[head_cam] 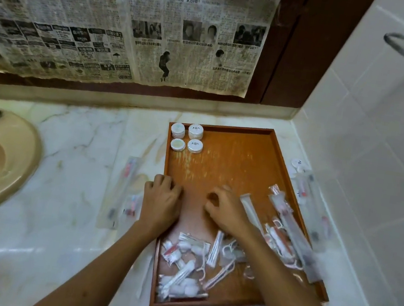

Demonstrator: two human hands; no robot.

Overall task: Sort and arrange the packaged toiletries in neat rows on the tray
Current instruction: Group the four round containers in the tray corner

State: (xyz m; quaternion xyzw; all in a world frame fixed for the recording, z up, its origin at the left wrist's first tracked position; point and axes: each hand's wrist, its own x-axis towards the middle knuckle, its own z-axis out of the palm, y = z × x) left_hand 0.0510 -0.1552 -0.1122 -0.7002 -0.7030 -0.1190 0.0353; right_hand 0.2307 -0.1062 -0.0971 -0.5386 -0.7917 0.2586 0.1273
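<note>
Sorting seems only begun: four round white packets (187, 138) sit squared in the tray's (245, 156) far-left corner, while sachets and floss picks (195, 262) lie heaped at its near end. Next would likely be lifting one packet from that heap into a row. The left hand (161, 199) rests curled over the tray's left rim; the right hand (223, 212) hovers mid-tray, fingers bent — neither grip visibly holds anything.
</note>
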